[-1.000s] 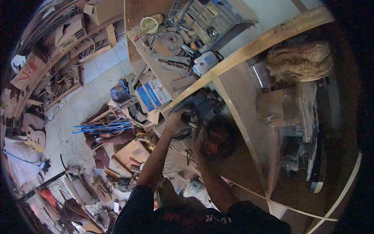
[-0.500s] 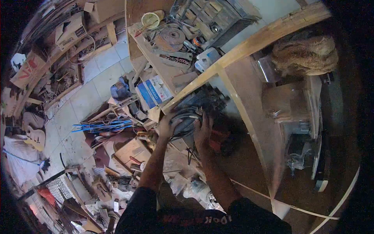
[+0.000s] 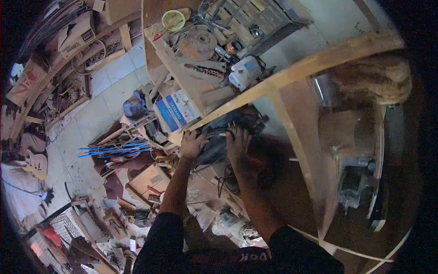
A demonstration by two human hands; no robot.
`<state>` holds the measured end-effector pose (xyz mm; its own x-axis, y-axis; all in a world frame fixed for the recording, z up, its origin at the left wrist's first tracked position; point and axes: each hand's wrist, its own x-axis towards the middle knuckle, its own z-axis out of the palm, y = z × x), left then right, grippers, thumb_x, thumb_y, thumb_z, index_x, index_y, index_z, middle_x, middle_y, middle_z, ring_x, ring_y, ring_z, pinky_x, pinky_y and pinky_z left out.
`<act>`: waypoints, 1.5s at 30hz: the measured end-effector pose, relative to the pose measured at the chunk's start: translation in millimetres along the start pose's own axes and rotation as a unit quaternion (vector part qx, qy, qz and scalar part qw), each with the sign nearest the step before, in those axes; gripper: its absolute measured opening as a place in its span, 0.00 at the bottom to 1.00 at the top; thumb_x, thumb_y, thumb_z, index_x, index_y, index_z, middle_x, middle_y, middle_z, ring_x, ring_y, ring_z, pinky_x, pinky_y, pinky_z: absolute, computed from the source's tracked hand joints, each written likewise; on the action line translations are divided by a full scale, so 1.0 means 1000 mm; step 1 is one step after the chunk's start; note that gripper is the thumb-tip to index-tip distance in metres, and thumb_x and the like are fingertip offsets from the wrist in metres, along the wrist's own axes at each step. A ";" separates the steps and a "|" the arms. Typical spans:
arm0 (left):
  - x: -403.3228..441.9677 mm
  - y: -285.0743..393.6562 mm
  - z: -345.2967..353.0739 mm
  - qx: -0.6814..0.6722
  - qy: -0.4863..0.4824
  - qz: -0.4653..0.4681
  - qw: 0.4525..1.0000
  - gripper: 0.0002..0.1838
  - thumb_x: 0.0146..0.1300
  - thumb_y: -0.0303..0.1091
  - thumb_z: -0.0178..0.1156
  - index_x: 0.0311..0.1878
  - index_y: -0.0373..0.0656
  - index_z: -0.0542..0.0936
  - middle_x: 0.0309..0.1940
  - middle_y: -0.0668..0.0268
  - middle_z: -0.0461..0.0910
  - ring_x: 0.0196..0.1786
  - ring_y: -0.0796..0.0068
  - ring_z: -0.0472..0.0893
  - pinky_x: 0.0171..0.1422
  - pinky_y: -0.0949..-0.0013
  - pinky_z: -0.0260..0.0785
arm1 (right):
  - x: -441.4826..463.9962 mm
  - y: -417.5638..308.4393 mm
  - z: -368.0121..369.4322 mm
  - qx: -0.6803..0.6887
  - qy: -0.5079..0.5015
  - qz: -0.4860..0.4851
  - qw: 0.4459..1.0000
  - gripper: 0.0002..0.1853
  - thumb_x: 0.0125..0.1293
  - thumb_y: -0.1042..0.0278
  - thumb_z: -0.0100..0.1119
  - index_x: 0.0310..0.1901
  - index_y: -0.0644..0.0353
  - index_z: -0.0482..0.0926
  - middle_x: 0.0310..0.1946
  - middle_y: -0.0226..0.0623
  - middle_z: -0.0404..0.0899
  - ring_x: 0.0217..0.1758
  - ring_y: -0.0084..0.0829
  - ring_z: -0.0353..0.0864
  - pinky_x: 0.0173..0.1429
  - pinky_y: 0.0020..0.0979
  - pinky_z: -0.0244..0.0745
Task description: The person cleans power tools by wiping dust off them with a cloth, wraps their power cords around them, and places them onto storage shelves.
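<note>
The dark, rounded bundle [image 3: 212,150] lies between the left hand [image 3: 192,145] and the right hand [image 3: 238,142], hemmed by the pale wooden beam [image 3: 273,83] slanting close above. A blue-and-white cardboard box [image 3: 175,112] crowds the left; smooth brown board [image 3: 285,189] widens rightward. Fingers touch the bundle's curved strands; whether either grip pinches them, I cannot tell

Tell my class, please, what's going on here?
A person is handling a dark bundle with both bare hands: the left hand is at its left side, the right hand at its right. In the picture, the bundle shows just below a wooden beam, with a blue and white box to the upper left. It is too dark to tell what the bundle is.
</note>
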<state>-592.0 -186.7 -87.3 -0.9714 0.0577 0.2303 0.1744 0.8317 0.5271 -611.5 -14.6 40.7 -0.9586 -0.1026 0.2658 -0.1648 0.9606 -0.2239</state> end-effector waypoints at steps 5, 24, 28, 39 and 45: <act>-0.031 -0.007 -0.021 -0.134 0.002 -0.056 0.989 0.18 0.64 0.46 0.57 0.53 0.49 0.78 0.48 0.53 0.74 0.49 0.49 0.74 0.51 0.51 0.71 | -0.010 -0.001 0.010 0.130 0.076 0.019 0.988 0.32 0.66 0.57 0.57 0.68 0.60 0.63 0.58 0.51 0.69 0.62 0.54 0.66 0.68 0.53 0.56; -0.630 -0.070 0.005 -0.162 -0.086 -0.523 0.833 0.19 0.64 0.47 0.56 0.48 0.42 0.81 0.33 0.57 0.82 0.45 0.61 0.80 0.49 0.57 0.72 | -0.290 -0.009 -0.035 0.260 -0.404 -0.012 0.877 0.32 0.66 0.57 0.57 0.67 0.62 0.62 0.64 0.54 0.65 0.67 0.51 0.64 0.67 0.45 0.60; -0.805 0.024 -0.052 -0.394 0.140 -0.680 0.602 0.17 0.60 0.45 0.58 0.44 0.42 0.80 0.31 0.61 0.82 0.36 0.63 0.82 0.41 0.57 0.72 | -0.415 0.082 -0.032 0.157 -0.647 0.031 0.745 0.33 0.66 0.51 0.55 0.67 0.62 0.63 0.62 0.52 0.68 0.66 0.48 0.67 0.66 0.44 0.63; -0.947 0.344 0.033 -0.452 0.077 -0.749 0.478 0.15 0.64 0.43 0.56 0.48 0.44 0.78 0.34 0.63 0.81 0.33 0.65 0.81 0.36 0.56 0.73 | -0.535 0.200 -0.068 0.089 -0.605 0.126 0.781 0.32 0.66 0.46 0.53 0.65 0.59 0.68 0.59 0.53 0.74 0.62 0.50 0.73 0.63 0.42 0.67; -0.942 0.365 0.046 -0.503 0.169 -0.736 0.422 0.14 0.66 0.42 0.55 0.50 0.44 0.77 0.35 0.63 0.80 0.32 0.67 0.81 0.33 0.55 0.74 | -0.590 0.273 -0.003 0.240 -0.560 0.103 0.786 0.28 0.65 0.51 0.56 0.61 0.60 0.73 0.52 0.50 0.80 0.52 0.43 0.81 0.54 0.37 0.73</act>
<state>379.3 87.6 -149.8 -0.0984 -0.3352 -0.9370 -0.4318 -0.8339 0.3437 -90.3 308.9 -174.9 -0.5357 -0.3784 -0.7548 0.2106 0.8058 -0.5535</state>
